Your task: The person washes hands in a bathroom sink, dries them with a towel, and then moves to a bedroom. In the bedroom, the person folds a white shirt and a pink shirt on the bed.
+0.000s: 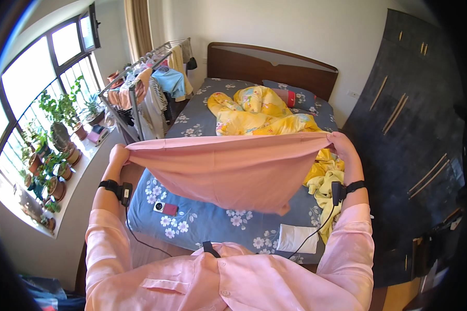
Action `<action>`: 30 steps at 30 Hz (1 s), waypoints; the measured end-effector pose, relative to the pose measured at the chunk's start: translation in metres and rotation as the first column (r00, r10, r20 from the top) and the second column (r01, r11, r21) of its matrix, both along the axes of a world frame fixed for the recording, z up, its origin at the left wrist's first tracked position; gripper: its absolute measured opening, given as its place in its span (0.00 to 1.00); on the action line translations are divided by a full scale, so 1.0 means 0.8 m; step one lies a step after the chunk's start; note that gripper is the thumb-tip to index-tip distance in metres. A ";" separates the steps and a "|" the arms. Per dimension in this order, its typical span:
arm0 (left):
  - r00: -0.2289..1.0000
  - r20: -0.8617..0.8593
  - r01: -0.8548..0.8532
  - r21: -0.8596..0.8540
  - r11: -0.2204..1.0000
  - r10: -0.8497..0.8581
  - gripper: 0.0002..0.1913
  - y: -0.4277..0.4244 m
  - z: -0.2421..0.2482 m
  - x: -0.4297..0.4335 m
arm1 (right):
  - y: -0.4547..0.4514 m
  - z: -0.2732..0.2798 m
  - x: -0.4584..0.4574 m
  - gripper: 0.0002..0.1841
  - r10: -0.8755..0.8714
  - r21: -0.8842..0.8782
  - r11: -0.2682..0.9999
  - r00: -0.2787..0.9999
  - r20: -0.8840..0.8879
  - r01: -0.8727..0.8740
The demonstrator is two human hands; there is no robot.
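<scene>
A pink cloth hangs stretched between my two hands above the bed. My left hand grips its left corner, and my right hand pinches the right one. The top edge runs nearly straight between them while the lower part droops in folds; whether it is a garment cannot be made out. Beneath it lies the blue bed sheet with white flowers. On that sheet, below the cloth, rest a phone at the left and a folded white cloth at the right.
A yellow patterned quilt is heaped farther up the bed, before the wooden headboard. Yellow fabric trails along the right side. At left stand a loaded clothes rack and potted plants on the windowsill. A dark wardrobe lines the right.
</scene>
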State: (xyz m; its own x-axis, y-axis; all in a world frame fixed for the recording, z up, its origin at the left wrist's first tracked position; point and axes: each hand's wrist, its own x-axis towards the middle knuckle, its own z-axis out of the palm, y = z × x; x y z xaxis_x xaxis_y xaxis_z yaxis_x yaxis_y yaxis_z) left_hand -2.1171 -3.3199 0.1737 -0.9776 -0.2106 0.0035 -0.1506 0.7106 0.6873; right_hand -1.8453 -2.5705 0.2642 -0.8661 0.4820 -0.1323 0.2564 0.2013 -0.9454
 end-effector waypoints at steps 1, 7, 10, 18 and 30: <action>0.991 0.125 0.006 0.303 0.953 -0.046 0.11 0.012 -0.010 -0.029 | -0.003 -0.007 -0.011 0.08 -0.072 -0.028 0.997 0.997 -0.017 0.071; 0.924 0.216 0.052 0.747 0.663 -0.316 0.14 0.119 -0.022 -0.136 | -0.016 -0.051 -0.061 0.04 -0.328 -0.463 0.861 0.926 -0.188 0.211; 0.907 0.218 0.135 0.661 0.738 -0.360 0.15 0.160 -0.006 -0.158 | -0.018 -0.067 -0.061 0.02 -0.359 -0.506 0.833 0.915 -0.187 0.223; 0.928 -0.335 0.372 0.854 0.364 -0.161 0.12 0.182 0.006 -0.188 | -0.013 -0.039 0.002 0.13 -0.249 0.793 0.539 0.953 -0.173 0.284; 0.951 -0.108 0.307 0.458 0.834 -0.290 0.13 0.023 -0.283 0.090 | -0.090 -0.351 0.235 0.11 -0.785 -0.166 0.617 0.614 -0.078 0.769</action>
